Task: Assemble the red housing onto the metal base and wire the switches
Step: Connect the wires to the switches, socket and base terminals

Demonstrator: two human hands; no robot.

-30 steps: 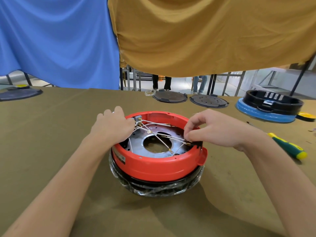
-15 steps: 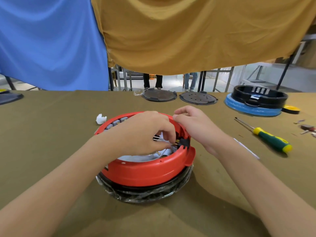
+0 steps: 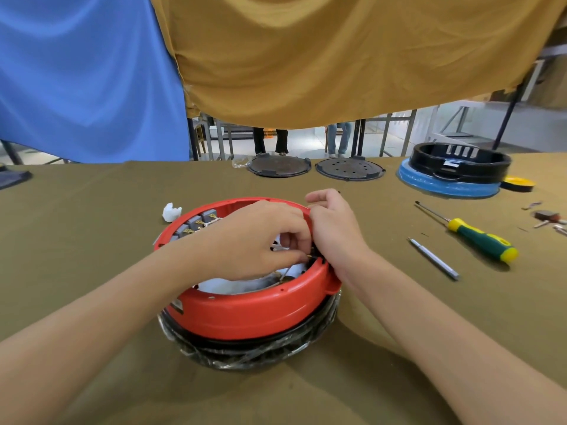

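The red housing (image 3: 245, 311) sits on a black ring wrapped in clear film (image 3: 251, 348), on the olive table (image 3: 92, 210), directly under both hands. The left hand (image 3: 254, 240) reaches across the housing's open top, its fingers (image 3: 291, 237) curled and pinching a thin wire end with a brass terminal (image 3: 308, 256) at the inner right wall. The right hand (image 3: 334, 228) rests over the housing's right rim, just beside the left fingers and touching them; its fingers curl down behind the rim, and what they hold cannot be told. Under the left palm a strip of the metal base (image 3: 233, 285) shows, pale and shiny. Left of the left fingers, along the far inner wall, stand grey switches (image 3: 199, 223) in a row. Beyond the rim there lies a white crumpled scrap (image 3: 171, 211).

To the right of the right fingers, well apart, lie a slim metal bit (image 3: 434, 259) and a screwdriver (image 3: 478, 237) with a green and yellow handle. Farther off stand a black ring on a blue base (image 3: 451, 176) and two dark round plates (image 3: 279, 166) at the table's far edge.
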